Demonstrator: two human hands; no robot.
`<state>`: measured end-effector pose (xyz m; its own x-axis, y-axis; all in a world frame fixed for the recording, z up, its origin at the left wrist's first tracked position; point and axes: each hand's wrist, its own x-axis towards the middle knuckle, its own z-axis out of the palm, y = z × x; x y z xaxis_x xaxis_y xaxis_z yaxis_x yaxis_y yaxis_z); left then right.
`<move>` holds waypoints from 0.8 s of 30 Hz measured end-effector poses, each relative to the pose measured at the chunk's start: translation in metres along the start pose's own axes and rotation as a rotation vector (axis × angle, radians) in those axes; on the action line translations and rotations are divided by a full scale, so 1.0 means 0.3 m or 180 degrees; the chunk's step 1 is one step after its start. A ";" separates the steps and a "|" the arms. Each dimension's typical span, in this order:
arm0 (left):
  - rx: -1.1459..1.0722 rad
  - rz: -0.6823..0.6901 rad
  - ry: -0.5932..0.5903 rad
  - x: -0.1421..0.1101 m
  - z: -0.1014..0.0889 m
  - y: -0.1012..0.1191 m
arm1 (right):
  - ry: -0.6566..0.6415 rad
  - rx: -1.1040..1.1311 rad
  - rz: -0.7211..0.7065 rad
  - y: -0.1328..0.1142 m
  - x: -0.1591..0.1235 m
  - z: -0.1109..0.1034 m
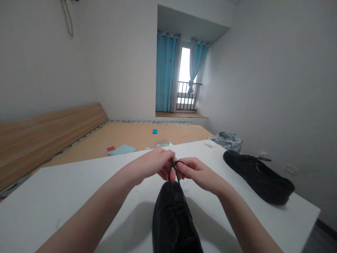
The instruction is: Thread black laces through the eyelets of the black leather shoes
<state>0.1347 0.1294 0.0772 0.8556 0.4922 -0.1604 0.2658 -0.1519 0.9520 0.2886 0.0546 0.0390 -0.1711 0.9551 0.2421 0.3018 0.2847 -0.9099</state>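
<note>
A black lace-up shoe (168, 214) sits on the white table (126, 218), its toe pointing away from me. Two ends of its black shoelace (170, 175) rise from the eyelets and cross above the toe. My left hand (158, 161) pinches the lace near the crossing, fingers closed. Opposite it, my right hand (193, 168) is closed on the lace too, and the fingertips of both hands nearly meet. Some fingers are hidden behind the lace and each other. Off to the right lies a second black shoe (259, 175), with its lace tied in a bow.
Beyond the table is a bed with a tan surface (131, 131) and a wooden headboard (52, 123). Light blue paper (122, 150), a small red item (111, 149) and a blue square (154, 131) lie there. A grey-blue bag (228, 141) stands behind the table's right side.
</note>
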 end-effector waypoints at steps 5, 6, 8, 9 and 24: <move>0.0167 0.0008 0.0194 -0.015 -0.012 0.012 | -0.0016 0.0774 0.0263 0.009 -0.018 -0.039; 0.0177 0.0039 0.0218 -0.018 -0.016 0.012 | -0.0195 0.0858 0.0311 0.006 -0.025 -0.047; 0.0175 0.0139 0.0133 -0.024 -0.023 0.011 | -0.0675 0.0877 0.0407 -0.001 -0.039 -0.058; 0.0175 0.0215 0.0050 -0.028 -0.026 0.011 | -0.0878 0.0819 0.0451 -0.004 -0.043 -0.058; 0.0767 0.0834 -0.0559 -0.034 -0.033 0.005 | -0.0784 0.0831 0.0550 0.058 0.003 -0.001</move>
<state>0.1219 0.1325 0.0827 0.9657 0.2590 0.0178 0.1071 -0.4599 0.8815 0.2941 0.0605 0.0234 -0.3680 0.9296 0.0189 0.1025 0.0608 -0.9929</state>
